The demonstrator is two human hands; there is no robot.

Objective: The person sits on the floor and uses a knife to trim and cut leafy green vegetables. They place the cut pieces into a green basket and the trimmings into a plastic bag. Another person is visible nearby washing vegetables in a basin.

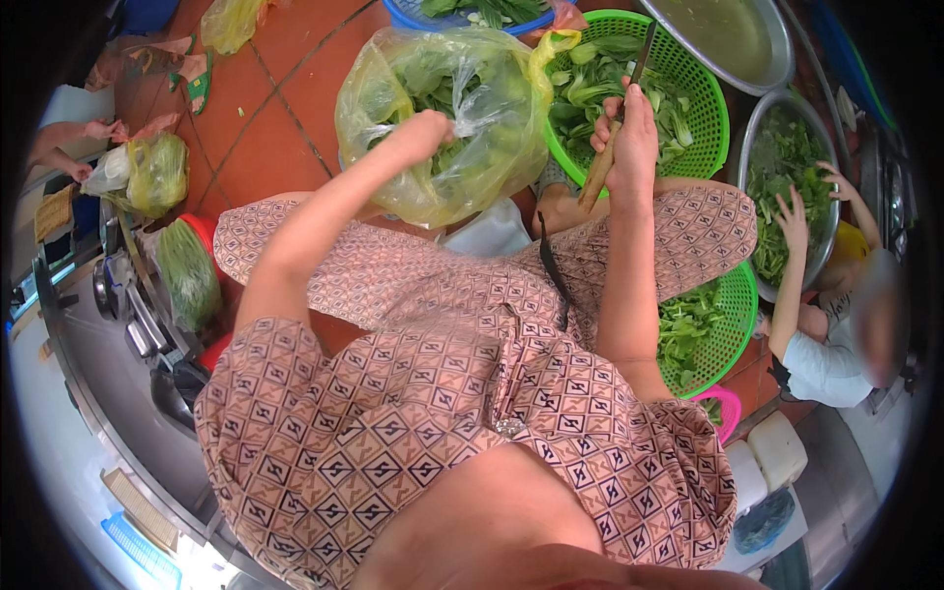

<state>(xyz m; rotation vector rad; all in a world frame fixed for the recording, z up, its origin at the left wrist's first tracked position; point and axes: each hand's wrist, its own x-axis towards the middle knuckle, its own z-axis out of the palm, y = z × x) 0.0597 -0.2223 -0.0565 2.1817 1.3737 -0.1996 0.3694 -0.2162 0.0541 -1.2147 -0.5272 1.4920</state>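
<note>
My left hand [429, 137] is at the mouth of a yellowish plastic bag [369, 88] full of leafy greens [435, 88]; its fingers are partly hidden, and whether they grip anything does not show. A knife [601, 158] with a wooden handle is held in my right hand [634, 140], its dark blade pointing away from me. Beneath that hand stands a green plastic colander [719, 110] with cut leafy greens [590, 74]. Between my legs, partly under the bag, lies a pale plastic container [490, 230].
A second green colander [745, 324] of greens stands by my right knee. Beyond it a co-worker's hands [795, 221] are over a metal basin [830, 251] of greens. A metal basin of water [715, 33] and a blue basket [402, 16] lie ahead. Another person's hands [103, 131] hold bags at left.
</note>
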